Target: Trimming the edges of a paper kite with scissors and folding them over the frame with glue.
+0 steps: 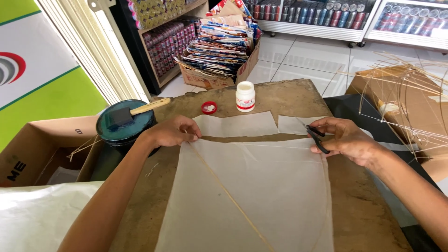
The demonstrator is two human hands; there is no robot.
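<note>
Pressing down on the top edge of a large sheet of thin white paper (261, 186), the left hand (172, 131) lies with its fingers curled and fingertips flat on the sheet, near the upper end of a thin bamboo stick (228, 191) that runs slantwise across the paper; the right hand (347, 139) is closed around the handles of a pair of black scissors (316, 136), whose blades sit at the sheet's upper right edge, though I cannot tell how far they are parted; the paper lies flat on a rough brown desk (298, 95), filling most of its near half; just beyond the hands lie two cut-off pieces of the same white paper (242, 123), side by side; farther back stand a small white bottle (245, 96) with a red label and, just left of it, a red cap (209, 108) lying open side up; at the desk's left corner a round dark teal tin (125, 125) carries a foam brush (135, 112) with a wooden handle across its top; an open cardboard box (46, 144) sits to the left, and a bundle of thin bamboo frames (406, 98) rests on the right, well apart from the hands
</note>
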